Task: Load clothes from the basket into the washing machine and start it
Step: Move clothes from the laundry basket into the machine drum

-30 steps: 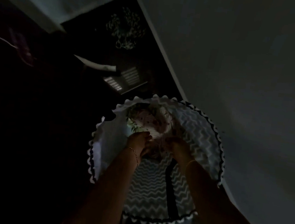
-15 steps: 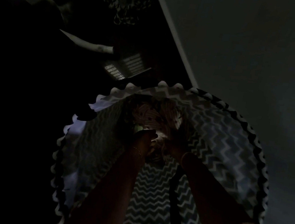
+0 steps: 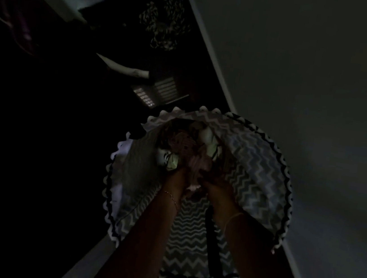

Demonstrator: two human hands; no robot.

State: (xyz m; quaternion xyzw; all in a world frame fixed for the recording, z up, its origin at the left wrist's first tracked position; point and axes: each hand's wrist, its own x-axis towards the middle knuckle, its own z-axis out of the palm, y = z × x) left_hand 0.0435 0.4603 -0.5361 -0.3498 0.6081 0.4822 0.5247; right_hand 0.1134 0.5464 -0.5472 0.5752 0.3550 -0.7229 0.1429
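Observation:
The scene is very dark. A round fabric basket (image 3: 264,174) with a grey zigzag lining and a black-and-white scalloped rim stands on the floor below me. A bundle of clothes (image 3: 186,148), pinkish and pale green-white, lies inside at its far side. Both my arms reach down into the basket. My left hand (image 3: 178,179) and my right hand (image 3: 216,186) are side by side on the near edge of the bundle, each gripping a pinkish piece of cloth. The fingertips are hidden in the fabric. No washing machine can be made out.
A pale wall (image 3: 305,73) runs along the right, close to the basket. Beyond the basket a dark floor strip holds a slatted object (image 3: 158,90), a pale curved thing (image 3: 126,69) and a patterned heap (image 3: 163,23). The left side is black.
The basket looks smaller and farther off than half a second ago, much as one second ago. Both hands have stayed on the clothes bundle.

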